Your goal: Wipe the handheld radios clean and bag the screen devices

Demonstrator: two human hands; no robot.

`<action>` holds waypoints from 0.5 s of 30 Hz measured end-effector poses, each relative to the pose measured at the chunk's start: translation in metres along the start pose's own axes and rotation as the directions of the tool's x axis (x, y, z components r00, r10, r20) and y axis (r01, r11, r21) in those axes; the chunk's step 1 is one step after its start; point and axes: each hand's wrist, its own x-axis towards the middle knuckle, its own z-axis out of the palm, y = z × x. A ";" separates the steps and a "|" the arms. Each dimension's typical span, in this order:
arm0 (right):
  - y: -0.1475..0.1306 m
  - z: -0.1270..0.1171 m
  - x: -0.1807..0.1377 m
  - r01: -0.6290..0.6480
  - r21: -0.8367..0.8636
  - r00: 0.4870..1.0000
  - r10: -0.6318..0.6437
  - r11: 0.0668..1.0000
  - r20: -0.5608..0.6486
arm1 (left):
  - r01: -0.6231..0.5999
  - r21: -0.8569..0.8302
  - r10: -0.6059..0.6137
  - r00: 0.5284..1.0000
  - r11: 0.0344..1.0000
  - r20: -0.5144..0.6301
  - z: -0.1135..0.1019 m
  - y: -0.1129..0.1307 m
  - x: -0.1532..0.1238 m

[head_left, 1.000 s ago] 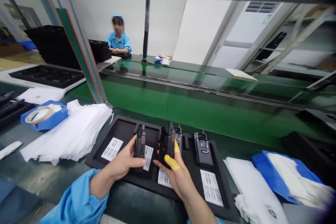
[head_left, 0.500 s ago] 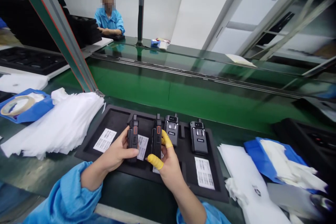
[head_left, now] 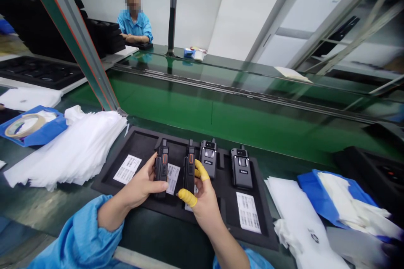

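My left hand [head_left: 143,183] grips a black two-way radio [head_left: 162,164] upright, its narrow side with an orange button facing me. A matching radio [head_left: 190,168] is held on edge in my right hand [head_left: 205,197], which wears yellow finger covers on the thumb and fingers. Both are over a black foam tray [head_left: 145,132] with recesses. Two more radios, one [head_left: 208,157] just behind my right hand and another [head_left: 241,168] farther right, lie in the tray with their backs up. White barcode label sheets [head_left: 127,169] lie in the tray's recesses; my hands partly cover some.
White sleeves [head_left: 78,147] are stacked left of the tray, beside a blue bin [head_left: 57,122] with a tape roll [head_left: 25,126]. More white sleeves [head_left: 299,218] and a blue bin [head_left: 315,193] stand right. Behind runs a green conveyor belt [head_left: 202,111]; a co-worker [head_left: 135,27] sits beyond.
The view has shifted slightly, so the scene sits a little farther right. Both hands keep hold of their radios with almost no movement.
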 end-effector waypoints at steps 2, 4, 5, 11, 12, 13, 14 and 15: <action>0.001 0.000 0.000 -0.009 -0.004 1.000 0.009 1.000 -0.004 | 0.006 -0.002 -0.006 1.000 1.000 -0.007 0.001 0.002 -0.001; 0.002 0.000 0.000 -0.022 -0.010 1.000 0.022 1.000 -0.002 | 0.018 -0.007 -0.019 1.000 1.000 -0.013 0.002 0.003 -0.002; 0.003 0.000 -0.001 -0.024 -0.009 1.000 0.024 1.000 -0.004 | 0.026 -0.010 -0.026 1.000 1.000 -0.013 0.003 0.004 -0.002; 0.004 -0.001 -0.002 -0.047 0.008 0.998 0.047 0.999 -0.038 | 0.017 -0.045 -0.017 1.000 0.999 -0.009 0.005 0.006 -0.004; 0.002 -0.001 -0.002 -0.066 0.021 0.997 0.066 0.998 -0.038 | 0.011 -0.061 -0.011 1.000 0.998 -0.007 0.005 0.007 -0.004; 0.000 -0.001 -0.002 -0.090 0.039 0.995 0.092 0.995 -0.036 | 0.010 -0.090 -0.010 1.000 0.996 0.003 0.006 0.008 -0.004; -0.003 0.000 -0.003 -0.120 0.066 0.992 0.123 0.991 -0.037 | 0.015 -0.132 -0.012 1.000 0.991 0.018 0.006 0.009 -0.004; -0.006 0.000 -0.003 -0.154 0.102 0.987 0.158 0.983 -0.038 | 0.026 -0.183 -0.020 0.999 0.983 0.036 0.006 0.010 -0.004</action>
